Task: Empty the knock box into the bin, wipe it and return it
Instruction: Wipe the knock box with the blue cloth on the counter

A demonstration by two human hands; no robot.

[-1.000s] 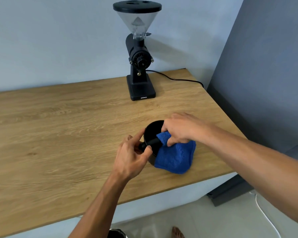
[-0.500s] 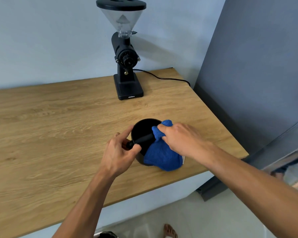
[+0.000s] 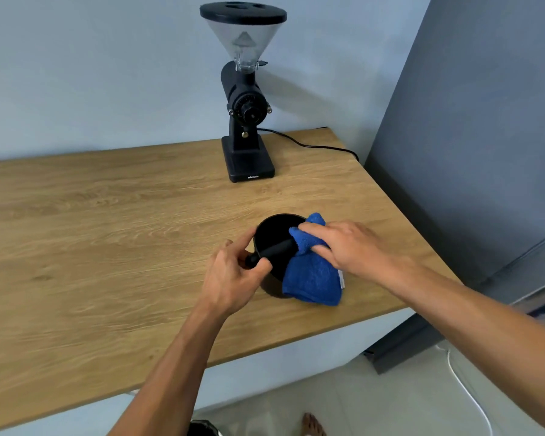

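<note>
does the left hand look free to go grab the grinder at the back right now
Probably not. The left hand is closed on the knock box bar end, steadying it. The wood between it and the grinder is bare, so only that grip holds it back.

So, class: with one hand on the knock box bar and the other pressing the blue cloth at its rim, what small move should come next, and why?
Probably slide the blue cloth along the bar toward the left hand. The right hand pinches the cloth on the bar's far end, the rest of the bar is bare, and the left hand steadies the knock box on the wooden counter.
</note>
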